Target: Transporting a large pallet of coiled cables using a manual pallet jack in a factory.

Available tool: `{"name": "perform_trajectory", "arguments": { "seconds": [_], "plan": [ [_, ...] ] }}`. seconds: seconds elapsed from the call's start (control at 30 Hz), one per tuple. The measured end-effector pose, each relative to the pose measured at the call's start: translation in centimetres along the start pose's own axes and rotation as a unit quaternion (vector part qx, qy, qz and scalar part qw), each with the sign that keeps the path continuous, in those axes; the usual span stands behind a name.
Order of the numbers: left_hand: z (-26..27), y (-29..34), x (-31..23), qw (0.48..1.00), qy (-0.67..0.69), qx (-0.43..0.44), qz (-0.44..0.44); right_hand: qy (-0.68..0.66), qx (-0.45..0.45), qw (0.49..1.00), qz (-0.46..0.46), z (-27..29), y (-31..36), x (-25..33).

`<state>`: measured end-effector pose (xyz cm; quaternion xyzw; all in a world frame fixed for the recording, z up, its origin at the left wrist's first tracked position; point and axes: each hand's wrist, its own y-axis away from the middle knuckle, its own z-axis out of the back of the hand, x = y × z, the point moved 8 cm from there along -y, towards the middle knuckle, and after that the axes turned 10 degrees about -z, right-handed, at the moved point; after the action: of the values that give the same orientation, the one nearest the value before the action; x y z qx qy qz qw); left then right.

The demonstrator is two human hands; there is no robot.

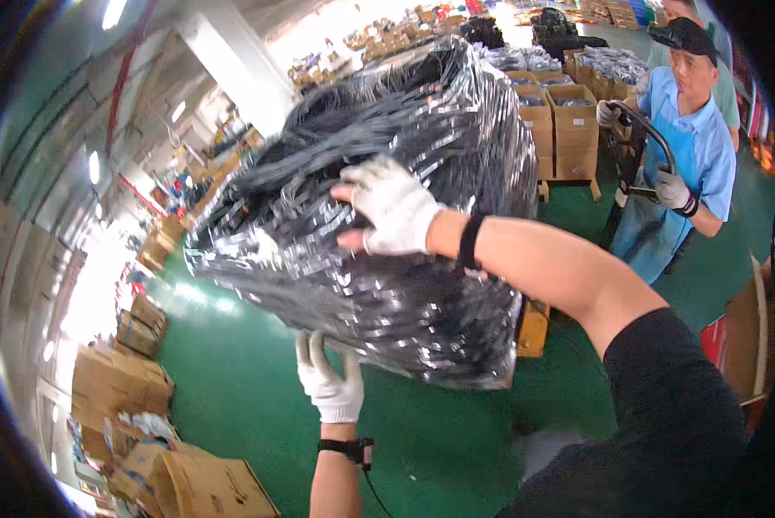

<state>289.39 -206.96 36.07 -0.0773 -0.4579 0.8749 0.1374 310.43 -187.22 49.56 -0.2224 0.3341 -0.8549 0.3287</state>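
A tall load of black, strand-like goods (353,147) in shiny clear plastic film (456,319) fills the middle of the head view. My right hand (393,207), in a white glove with some bare fingertips, reaches over the load with its fingers apart. It is slightly blurred, and I cannot tell whether it touches the film. Below the load's near left edge, my left hand (329,380) points upward in a white glove, fingers stretched out and holding nothing. Its fingertips are close to the film's lower edge; contact is unclear.
At the right, a person (689,147) in a blue apron grips a black handle (651,134). An orange metal part (533,330) shows under the load. Cardboard boxes (569,129) stand behind; more cartons (120,380) line the left. The floor (223,371) is green.
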Motion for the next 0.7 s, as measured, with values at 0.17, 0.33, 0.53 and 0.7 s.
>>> {"name": "perform_trajectory", "arguments": {
  "seconds": [0.17, 0.33, 0.53, 0.7],
  "plan": [
    [-3.8, 7.2, -6.7, 0.985, 0.046, 0.015, 0.166, 0.022, -0.032, 0.999, 0.000, -1.1, 0.4, 0.1],
    [-5.2, 10.4, -13.1, 0.972, 0.070, -0.034, 0.222, 0.056, -0.143, 0.985, 0.079, -2.5, 6.9, -0.5],
    [-6.4, 10.2, -16.0, 0.965, 0.071, -0.053, 0.246, 0.040, -0.212, 0.972, 0.091, -0.5, 8.9, -1.3],
    [-9.2, 5.8, -15.8, 0.964, 0.040, -0.100, 0.243, 0.032, -0.200, 0.974, 0.100, 0.6, 9.0, -0.9]
  ]
}}
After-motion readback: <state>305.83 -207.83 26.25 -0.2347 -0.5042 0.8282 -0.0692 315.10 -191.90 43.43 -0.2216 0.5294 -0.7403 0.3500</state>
